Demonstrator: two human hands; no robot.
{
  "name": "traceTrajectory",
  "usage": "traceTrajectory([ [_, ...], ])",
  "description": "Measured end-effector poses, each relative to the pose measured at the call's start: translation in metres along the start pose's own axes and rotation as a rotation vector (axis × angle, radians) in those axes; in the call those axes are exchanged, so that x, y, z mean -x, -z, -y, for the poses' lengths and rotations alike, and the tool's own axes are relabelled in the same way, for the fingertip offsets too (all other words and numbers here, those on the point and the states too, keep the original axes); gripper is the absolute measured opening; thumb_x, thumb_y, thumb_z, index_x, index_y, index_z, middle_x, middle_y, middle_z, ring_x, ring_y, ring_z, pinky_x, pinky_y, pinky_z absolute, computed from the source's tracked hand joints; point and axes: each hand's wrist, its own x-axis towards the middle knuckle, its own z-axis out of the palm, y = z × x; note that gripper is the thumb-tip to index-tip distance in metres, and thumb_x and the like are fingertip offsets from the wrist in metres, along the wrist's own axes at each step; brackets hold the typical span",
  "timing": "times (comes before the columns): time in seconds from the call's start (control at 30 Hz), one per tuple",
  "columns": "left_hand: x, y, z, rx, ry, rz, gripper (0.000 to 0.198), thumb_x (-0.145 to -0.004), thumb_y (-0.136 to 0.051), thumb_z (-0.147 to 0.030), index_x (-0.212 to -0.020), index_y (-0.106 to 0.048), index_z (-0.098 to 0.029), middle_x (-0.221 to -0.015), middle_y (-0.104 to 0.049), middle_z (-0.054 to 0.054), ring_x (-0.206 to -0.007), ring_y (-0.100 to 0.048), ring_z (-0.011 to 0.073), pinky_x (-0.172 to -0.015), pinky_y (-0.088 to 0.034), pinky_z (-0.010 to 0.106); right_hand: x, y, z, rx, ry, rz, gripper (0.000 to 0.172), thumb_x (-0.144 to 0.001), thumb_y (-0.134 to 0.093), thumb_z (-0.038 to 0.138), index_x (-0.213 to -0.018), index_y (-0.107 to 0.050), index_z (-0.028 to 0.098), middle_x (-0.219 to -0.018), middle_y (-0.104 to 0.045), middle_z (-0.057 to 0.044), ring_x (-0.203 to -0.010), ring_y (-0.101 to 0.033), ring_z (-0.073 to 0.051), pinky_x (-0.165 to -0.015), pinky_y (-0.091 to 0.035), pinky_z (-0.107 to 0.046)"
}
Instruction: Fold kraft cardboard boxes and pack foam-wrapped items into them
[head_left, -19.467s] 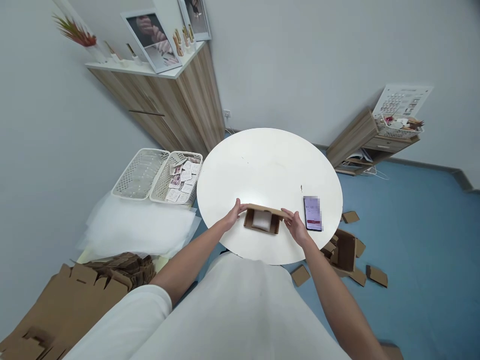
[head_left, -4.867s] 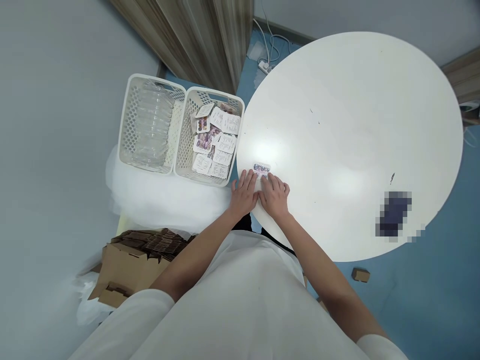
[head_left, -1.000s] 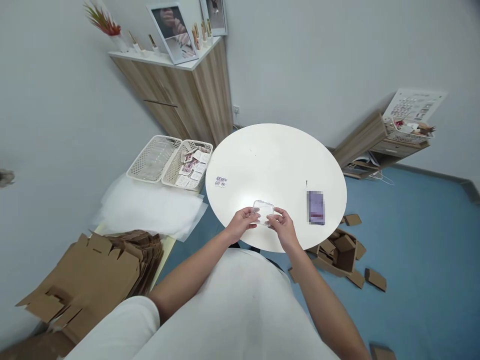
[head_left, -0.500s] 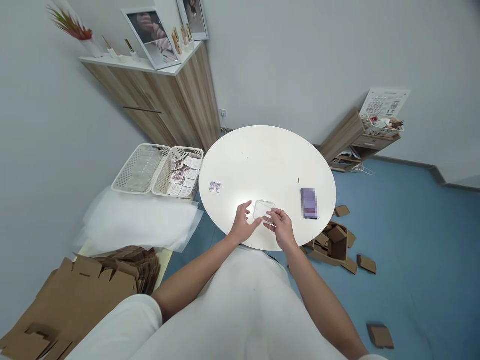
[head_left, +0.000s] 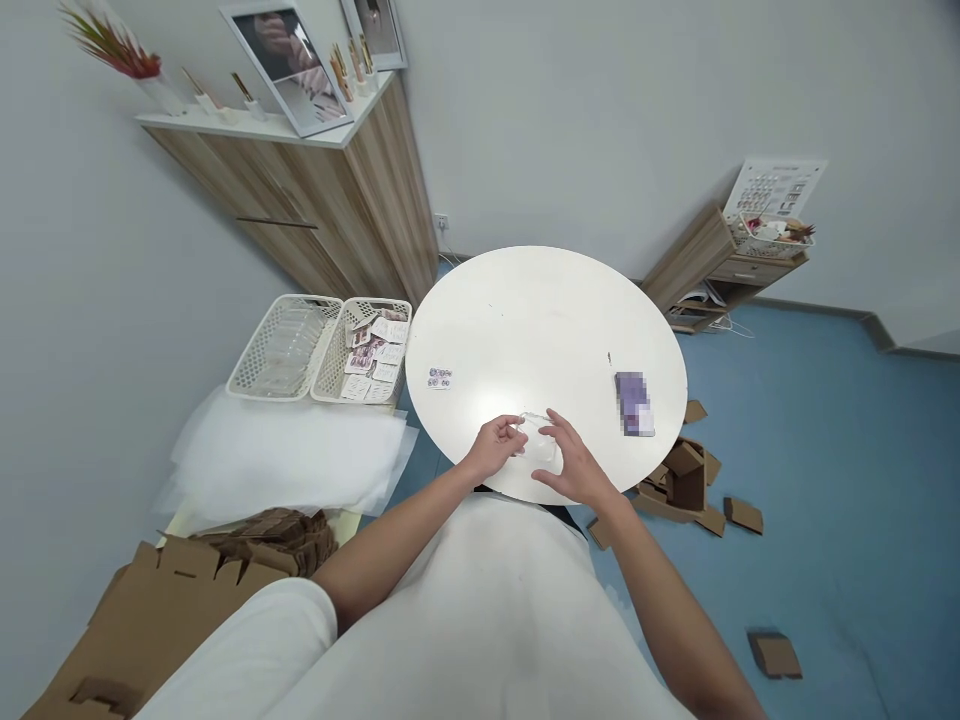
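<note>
A small clear plastic case lies at the near edge of the round white table. My left hand pinches the case's left side with curled fingers. My right hand covers its right side, thumb and fingers wrapped round it. A small card of purple press-on nails lies on the table to the left, apart from both hands. A phone lies to the right of my right hand.
Two white baskets stand left of the table, one with clear cases, one with printed cards. White foam sheets and flat cardboard boxes lie below them. Folded cartons litter the blue floor. A wooden cabinet stands behind.
My left hand, half a second ago open beside the case, has closed on its left side. My right hand has come over the case, drawing it slightly nearer the table edge.
</note>
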Motion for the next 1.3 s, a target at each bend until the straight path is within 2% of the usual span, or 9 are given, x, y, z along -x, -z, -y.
traceTrajectory([
  [0.1, 0.000, 0.002, 0.002, 0.018, -0.016, 0.063, 0.050, -0.066, -0.070, -0.035, -0.108, -0.053, -0.015, -0.076, -0.055, 0.000, -0.068, -0.058, 0.0104, -0.072, -0.046, 0.030, -0.005, 0.004, -0.002, 0.047, 0.023, -0.007, 0.045, -0.065, -0.065, 0.029, -0.107, -0.051, 0.024, -0.132, -0.042, -0.010, -0.120, -0.042, -0.027, -0.093, -0.039, -0.046],
  [0.27, 0.000, 0.007, 0.003, -0.083, -0.122, 0.181, 0.106, -0.044, -0.083, -0.023, -0.135, -0.028, -0.027, -0.106, -0.052, 0.006, -0.076, -0.058, 0.0111, -0.078, -0.046, 0.034, -0.011, 0.012, -0.008, 0.024, 0.072, 0.018, 0.043, -0.063, -0.066, 0.030, -0.103, -0.051, 0.024, -0.128, -0.046, -0.011, -0.116, -0.046, -0.026, -0.088, -0.042, -0.042],
  [0.47, -0.004, -0.001, -0.005, -0.145, -0.154, 0.233, 0.086, -0.052, -0.080, -0.025, -0.128, -0.039, -0.023, -0.108, -0.053, 0.009, -0.085, -0.058, 0.0154, -0.081, -0.046, 0.036, -0.018, 0.025, -0.011, -0.071, 0.083, 0.024, 0.041, -0.057, -0.070, 0.033, -0.094, -0.057, 0.023, -0.120, -0.054, -0.011, -0.111, -0.050, -0.027, -0.088, -0.042, -0.042],
  [0.7, -0.005, -0.011, -0.010, -0.078, -0.113, 0.255, 0.082, -0.051, -0.080, -0.023, -0.124, -0.042, -0.024, -0.100, -0.055, 0.007, -0.081, -0.060, 0.0147, -0.078, -0.048, 0.035, -0.019, 0.031, -0.020, -0.310, 0.029, -0.046, 0.043, -0.053, -0.072, 0.035, -0.092, -0.061, 0.022, -0.105, -0.062, -0.008, -0.095, -0.058, -0.026, -0.081, -0.045, -0.040],
  [0.83, -0.006, -0.014, -0.004, -0.046, -0.075, 0.248, 0.082, -0.055, -0.079, -0.026, -0.127, -0.039, -0.024, -0.103, -0.055, 0.008, -0.075, -0.061, 0.0138, -0.069, -0.050, 0.032, -0.022, 0.037, -0.018, -0.381, -0.073, -0.051, 0.047, -0.055, -0.071, 0.036, -0.099, -0.061, 0.022, -0.092, -0.065, -0.004, -0.085, -0.060, -0.022, -0.075, -0.047, -0.036],
  [0.93, -0.005, -0.014, 0.001, -0.062, -0.039, 0.247, 0.085, -0.060, -0.076, -0.026, -0.133, -0.031, -0.025, -0.102, -0.057, 0.009, -0.070, -0.060, 0.0110, -0.067, -0.049, 0.031, -0.030, 0.040, -0.017, -0.456, -0.211, -0.047, 0.035, -0.066, -0.062, 0.048, -0.087, -0.062, 0.021, -0.085, -0.066, -0.003, -0.076, -0.062, -0.019, -0.067, -0.047, -0.032],
  [1.07, -0.002, -0.014, 0.007, -0.107, -0.014, 0.265, 0.088, -0.062, -0.074, -0.024, -0.135, -0.027, -0.025, -0.095, -0.059, 0.007, -0.069, -0.058, 0.0101, -0.070, -0.048, 0.032, -0.043, 0.033, -0.022, -0.562, -0.419, -0.152, 0.043, -0.075, -0.046, 0.060, -0.079, -0.057, 0.018, -0.076, -0.065, -0.004, -0.050, -0.058, -0.012, -0.048, -0.041, -0.025],
  [1.2, 0.001, -0.019, 0.011, -0.078, -0.036, 0.241, 0.089, -0.061, -0.074, -0.025, -0.136, -0.026, -0.025, -0.093, -0.059, 0.006, -0.067, -0.058, 0.0098, -0.070, -0.048, 0.032, -0.046, 0.021, -0.026, -0.682, -0.499, -0.192, 0.047, -0.073, -0.048, 0.061, -0.091, -0.058, 0.019, -0.064, -0.060, 0.000, -0.042, -0.051, -0.010, -0.044, -0.038, -0.024],
  [1.3, 0.001, -0.021, 0.014, -0.060, -0.043, 0.198, 0.089, -0.062, -0.074, -0.025, -0.136, -0.025, -0.026, -0.093, -0.059, 0.005, -0.069, -0.058, 0.0102, -0.072, -0.047, 0.033, -0.039, 0.015, -0.030, -0.774, -0.543, -0.202, 0.054, -0.074, -0.045, 0.063, -0.103, -0.057, 0.019, -0.070, -0.061, -0.002, -0.047, -0.054, -0.011, -0.049, -0.043, -0.027],
])
